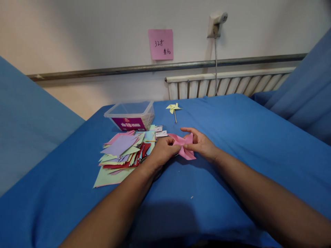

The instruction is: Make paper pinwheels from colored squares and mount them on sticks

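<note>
A pink paper pinwheel, its corners folded toward the middle, is held up between my two hands over the blue cloth. My left hand pinches its left side, thumb near the centre. On the other side my right hand grips it with the thumb on the middle, the index finger raised behind. No stick shows on the pink paper. Farther back lies a finished yellow pinwheel on a thin stick.
Left of my hands is a stack of coloured paper, with small white packets beside it. A clear plastic box with a purple label stands behind. A pink note, a pipe and a radiator are at the wall.
</note>
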Demonstrator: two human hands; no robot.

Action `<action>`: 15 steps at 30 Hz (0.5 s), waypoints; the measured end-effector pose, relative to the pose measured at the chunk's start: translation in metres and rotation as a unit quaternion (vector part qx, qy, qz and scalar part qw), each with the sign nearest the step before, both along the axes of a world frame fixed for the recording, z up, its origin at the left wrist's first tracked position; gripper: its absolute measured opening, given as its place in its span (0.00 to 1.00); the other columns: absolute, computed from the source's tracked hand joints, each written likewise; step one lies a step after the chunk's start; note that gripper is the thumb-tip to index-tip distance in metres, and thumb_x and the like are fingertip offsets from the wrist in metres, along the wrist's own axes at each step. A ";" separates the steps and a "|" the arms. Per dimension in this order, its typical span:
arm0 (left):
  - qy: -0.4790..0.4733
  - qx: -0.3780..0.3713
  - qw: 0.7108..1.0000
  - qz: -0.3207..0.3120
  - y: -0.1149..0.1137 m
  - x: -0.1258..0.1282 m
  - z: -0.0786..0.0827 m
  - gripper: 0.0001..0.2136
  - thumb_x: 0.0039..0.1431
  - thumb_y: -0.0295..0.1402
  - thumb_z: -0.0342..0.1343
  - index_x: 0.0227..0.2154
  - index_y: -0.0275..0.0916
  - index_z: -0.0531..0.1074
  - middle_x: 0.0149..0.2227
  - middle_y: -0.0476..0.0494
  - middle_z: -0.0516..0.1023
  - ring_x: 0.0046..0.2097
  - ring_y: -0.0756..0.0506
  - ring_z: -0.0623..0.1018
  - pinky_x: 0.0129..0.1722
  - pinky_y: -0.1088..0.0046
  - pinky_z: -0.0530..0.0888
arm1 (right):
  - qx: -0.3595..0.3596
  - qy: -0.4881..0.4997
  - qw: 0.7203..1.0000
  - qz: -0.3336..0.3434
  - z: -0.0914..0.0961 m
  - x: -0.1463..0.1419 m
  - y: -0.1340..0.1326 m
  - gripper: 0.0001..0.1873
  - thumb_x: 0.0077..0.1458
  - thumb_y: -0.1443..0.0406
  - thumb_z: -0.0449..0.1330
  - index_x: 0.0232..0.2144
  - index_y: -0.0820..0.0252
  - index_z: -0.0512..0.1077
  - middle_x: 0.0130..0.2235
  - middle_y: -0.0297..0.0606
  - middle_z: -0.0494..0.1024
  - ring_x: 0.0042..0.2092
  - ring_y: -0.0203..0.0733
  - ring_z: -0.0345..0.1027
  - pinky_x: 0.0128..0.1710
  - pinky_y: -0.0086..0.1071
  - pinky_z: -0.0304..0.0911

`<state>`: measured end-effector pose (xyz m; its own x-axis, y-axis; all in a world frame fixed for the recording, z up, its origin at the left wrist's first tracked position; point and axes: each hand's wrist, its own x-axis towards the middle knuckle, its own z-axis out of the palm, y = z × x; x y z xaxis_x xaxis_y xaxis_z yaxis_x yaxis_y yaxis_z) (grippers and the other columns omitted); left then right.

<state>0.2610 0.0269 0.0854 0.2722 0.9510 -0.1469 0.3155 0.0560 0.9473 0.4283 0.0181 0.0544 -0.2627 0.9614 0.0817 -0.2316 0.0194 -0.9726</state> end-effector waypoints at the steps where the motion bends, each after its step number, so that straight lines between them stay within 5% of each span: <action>1: -0.004 0.001 1.000 -0.001 0.000 0.000 0.000 0.07 0.39 0.30 0.57 0.15 0.38 0.63 0.15 0.53 0.62 0.19 0.55 0.58 0.19 0.76 0.51 | -0.003 0.003 1.000 -0.001 0.001 0.000 0.000 0.34 0.40 0.67 0.66 0.52 0.56 0.62 0.30 0.29 0.73 0.29 0.35 0.68 0.31 0.32 0.63; 15: 0.010 0.011 1.000 -0.003 -0.003 0.001 0.001 0.11 0.39 0.30 0.58 0.13 0.38 0.60 0.15 0.53 0.60 0.19 0.55 0.57 0.20 0.76 0.50 | -0.020 -0.007 1.000 -0.017 -0.003 -0.003 0.000 0.29 0.40 0.62 0.69 0.47 0.58 0.67 0.29 0.29 0.73 0.28 0.35 0.69 0.32 0.33 0.65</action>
<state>0.2620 0.0241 0.0863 0.2757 0.9522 -0.1314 0.3356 0.0328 0.9414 0.4249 0.0183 0.0514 -0.2310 0.9722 0.0389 -0.2170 -0.0125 -0.9761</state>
